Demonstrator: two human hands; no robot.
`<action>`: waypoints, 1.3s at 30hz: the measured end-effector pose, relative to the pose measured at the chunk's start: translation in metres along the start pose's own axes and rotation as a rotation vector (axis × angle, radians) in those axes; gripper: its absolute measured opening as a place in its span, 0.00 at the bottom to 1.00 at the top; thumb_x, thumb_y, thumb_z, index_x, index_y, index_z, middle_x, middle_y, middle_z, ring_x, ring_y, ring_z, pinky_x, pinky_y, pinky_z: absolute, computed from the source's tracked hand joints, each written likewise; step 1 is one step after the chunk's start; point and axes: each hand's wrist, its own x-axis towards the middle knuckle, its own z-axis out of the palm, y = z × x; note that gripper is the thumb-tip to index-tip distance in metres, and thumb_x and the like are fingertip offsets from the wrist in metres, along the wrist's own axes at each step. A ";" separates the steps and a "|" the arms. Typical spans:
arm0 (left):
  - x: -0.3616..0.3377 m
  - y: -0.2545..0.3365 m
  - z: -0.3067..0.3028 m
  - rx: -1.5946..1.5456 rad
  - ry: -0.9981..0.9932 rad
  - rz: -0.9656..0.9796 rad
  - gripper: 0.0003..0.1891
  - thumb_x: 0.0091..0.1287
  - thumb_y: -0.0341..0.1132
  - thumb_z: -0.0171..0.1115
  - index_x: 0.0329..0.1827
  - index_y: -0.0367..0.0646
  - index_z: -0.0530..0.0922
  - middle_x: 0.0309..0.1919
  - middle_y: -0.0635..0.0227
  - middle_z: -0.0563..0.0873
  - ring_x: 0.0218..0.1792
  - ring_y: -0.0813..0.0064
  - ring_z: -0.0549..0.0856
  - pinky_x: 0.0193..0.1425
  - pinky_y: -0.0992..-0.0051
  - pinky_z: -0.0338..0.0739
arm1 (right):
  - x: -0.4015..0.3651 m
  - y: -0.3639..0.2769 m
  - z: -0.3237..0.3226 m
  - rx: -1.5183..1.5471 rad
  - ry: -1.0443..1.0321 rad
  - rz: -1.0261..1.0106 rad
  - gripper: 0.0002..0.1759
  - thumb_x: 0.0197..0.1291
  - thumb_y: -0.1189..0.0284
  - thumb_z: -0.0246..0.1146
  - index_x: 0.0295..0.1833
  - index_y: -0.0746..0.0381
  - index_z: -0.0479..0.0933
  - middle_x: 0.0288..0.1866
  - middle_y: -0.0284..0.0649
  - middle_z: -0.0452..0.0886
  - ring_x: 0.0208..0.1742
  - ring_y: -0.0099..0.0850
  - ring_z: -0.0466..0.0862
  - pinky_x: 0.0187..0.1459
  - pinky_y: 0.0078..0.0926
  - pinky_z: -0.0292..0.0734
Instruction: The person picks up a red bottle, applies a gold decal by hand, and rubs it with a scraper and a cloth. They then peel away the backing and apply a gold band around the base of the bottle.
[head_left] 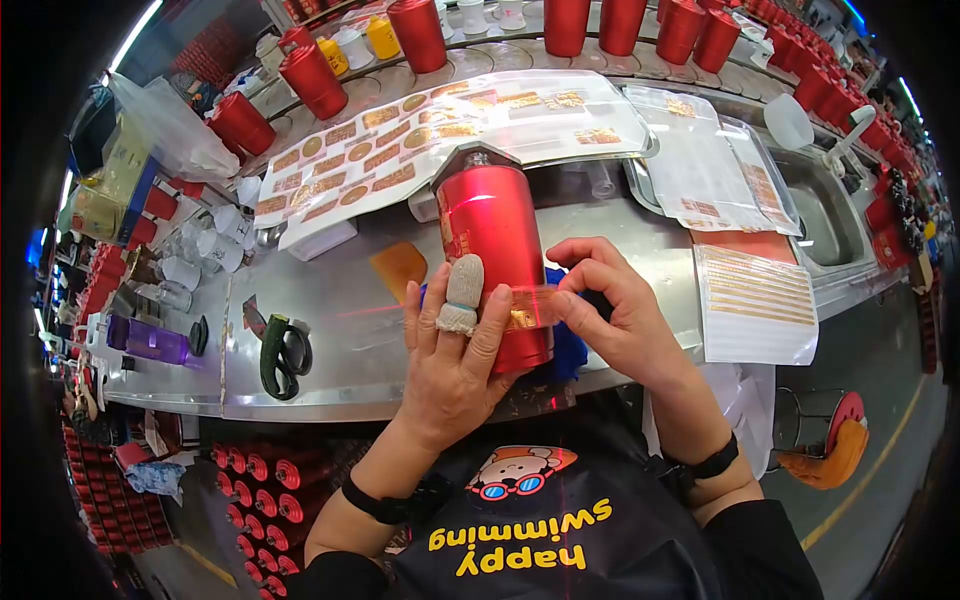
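A shiny red metal bottle (492,225) lies in front of me, its neck pointing away and gold print on its left side. My left hand (452,345) rests on its lower left part, fingers stretched and spread, one wearing a knitted finger cover (461,290). The index finger touches the bottle; the thumb is mostly hidden. On the right, my right hand (615,315) is closed in a pinch on the end of a clear decal strip (530,307) with gold print, which lies across the bottle's lower part. Blue cloth (569,350) shows behind the bottle's right side.
Gold-printed decal sheets (360,150) lie behind the bottle. Another striped sheet (757,305) hangs at the right edge, near a sink (825,215). Black-handled scissors (285,358) and a purple bottle (150,340) lie left. Red bottles (417,35) stand on a conveyor behind.
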 end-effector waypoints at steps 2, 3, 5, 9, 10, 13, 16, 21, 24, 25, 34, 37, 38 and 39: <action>0.001 0.001 -0.003 0.019 -0.015 0.003 0.36 0.63 0.51 0.65 0.72 0.46 0.69 0.74 0.42 0.62 0.72 0.39 0.62 0.76 0.43 0.49 | 0.001 0.002 0.000 -0.002 0.000 0.003 0.08 0.64 0.70 0.64 0.37 0.64 0.77 0.55 0.42 0.75 0.42 0.26 0.77 0.40 0.22 0.73; 0.002 0.002 -0.004 0.029 -0.022 0.004 0.35 0.63 0.51 0.65 0.72 0.48 0.70 0.73 0.42 0.62 0.72 0.39 0.62 0.76 0.43 0.49 | 0.001 0.003 0.001 0.002 -0.003 0.010 0.08 0.64 0.70 0.64 0.37 0.64 0.77 0.55 0.42 0.75 0.43 0.26 0.77 0.40 0.22 0.73; 0.002 0.003 -0.005 0.018 -0.021 -0.002 0.32 0.62 0.49 0.66 0.70 0.52 0.73 0.73 0.43 0.62 0.72 0.39 0.63 0.75 0.43 0.49 | 0.000 0.005 0.001 0.009 -0.008 0.026 0.08 0.64 0.70 0.64 0.38 0.64 0.77 0.55 0.43 0.75 0.43 0.27 0.78 0.40 0.23 0.73; 0.002 0.007 -0.005 0.007 -0.005 -0.008 0.34 0.56 0.43 0.71 0.70 0.63 0.73 0.73 0.45 0.64 0.73 0.43 0.64 0.75 0.43 0.51 | 0.000 0.006 0.001 0.010 -0.019 0.046 0.08 0.64 0.70 0.64 0.38 0.64 0.77 0.56 0.43 0.75 0.47 0.28 0.77 0.45 0.23 0.72; 0.002 0.007 -0.005 0.007 -0.008 0.000 0.33 0.57 0.42 0.70 0.69 0.64 0.74 0.73 0.44 0.64 0.73 0.43 0.64 0.75 0.44 0.51 | 0.000 0.005 0.001 0.020 -0.037 0.079 0.08 0.65 0.70 0.63 0.38 0.65 0.77 0.56 0.43 0.74 0.50 0.27 0.76 0.50 0.23 0.71; 0.002 0.005 -0.008 0.021 -0.022 0.045 0.32 0.58 0.40 0.70 0.69 0.64 0.74 0.73 0.44 0.64 0.72 0.42 0.64 0.75 0.43 0.51 | 0.001 0.011 0.004 0.005 -0.017 0.031 0.09 0.64 0.69 0.64 0.38 0.65 0.77 0.56 0.44 0.75 0.48 0.30 0.78 0.47 0.25 0.73; 0.004 0.007 -0.011 -0.019 -0.037 0.044 0.35 0.57 0.40 0.71 0.71 0.57 0.72 0.73 0.43 0.63 0.72 0.41 0.64 0.75 0.43 0.51 | 0.001 0.013 0.005 -0.016 0.000 -0.008 0.09 0.64 0.69 0.64 0.38 0.64 0.77 0.55 0.45 0.75 0.46 0.32 0.79 0.44 0.25 0.74; 0.006 0.008 -0.006 -0.109 -0.015 -0.087 0.42 0.54 0.42 0.74 0.74 0.46 0.67 0.74 0.42 0.61 0.72 0.38 0.63 0.74 0.41 0.51 | 0.000 0.009 0.003 -0.007 -0.005 0.033 0.09 0.64 0.69 0.64 0.38 0.65 0.77 0.55 0.46 0.75 0.47 0.33 0.79 0.45 0.26 0.75; 0.003 0.006 -0.003 -0.088 -0.003 -0.064 0.42 0.55 0.42 0.73 0.74 0.47 0.67 0.73 0.41 0.61 0.72 0.38 0.63 0.74 0.41 0.51 | 0.000 0.011 0.001 -0.034 0.010 0.007 0.08 0.63 0.70 0.64 0.41 0.64 0.78 0.56 0.47 0.76 0.50 0.32 0.80 0.47 0.26 0.76; 0.004 0.006 -0.003 -0.057 -0.015 -0.042 0.41 0.55 0.42 0.73 0.74 0.48 0.67 0.73 0.41 0.61 0.72 0.38 0.63 0.74 0.40 0.51 | 0.000 0.015 0.000 -0.063 0.029 -0.035 0.08 0.63 0.72 0.64 0.44 0.64 0.78 0.57 0.47 0.76 0.51 0.31 0.80 0.48 0.26 0.76; 0.008 0.011 -0.012 -0.073 -0.027 -0.050 0.44 0.59 0.40 0.71 0.76 0.39 0.59 0.72 0.36 0.62 0.70 0.38 0.66 0.75 0.43 0.53 | -0.002 -0.010 0.002 0.418 0.239 0.162 0.17 0.66 0.75 0.61 0.59 0.65 0.72 0.43 0.36 0.82 0.46 0.20 0.79 0.49 0.20 0.76; -0.004 0.005 0.000 -0.196 0.014 -0.079 0.45 0.62 0.40 0.69 0.77 0.32 0.53 0.72 0.37 0.62 0.71 0.38 0.66 0.75 0.46 0.54 | -0.002 0.005 0.017 0.290 0.130 0.216 0.16 0.64 0.71 0.64 0.54 0.66 0.73 0.41 0.38 0.82 0.44 0.23 0.79 0.47 0.23 0.76; -0.007 0.004 0.004 -0.251 0.041 -0.094 0.46 0.63 0.41 0.69 0.77 0.31 0.52 0.72 0.37 0.62 0.71 0.37 0.66 0.75 0.46 0.55 | -0.006 0.013 0.017 0.240 0.137 0.216 0.17 0.66 0.70 0.64 0.56 0.66 0.72 0.44 0.35 0.81 0.45 0.20 0.78 0.48 0.20 0.75; -0.007 0.002 0.007 -0.305 0.074 -0.110 0.46 0.63 0.41 0.69 0.77 0.30 0.51 0.72 0.37 0.62 0.70 0.37 0.67 0.74 0.47 0.56 | -0.008 0.018 0.013 0.187 0.139 0.210 0.17 0.68 0.70 0.63 0.58 0.65 0.71 0.46 0.33 0.80 0.46 0.16 0.76 0.49 0.17 0.75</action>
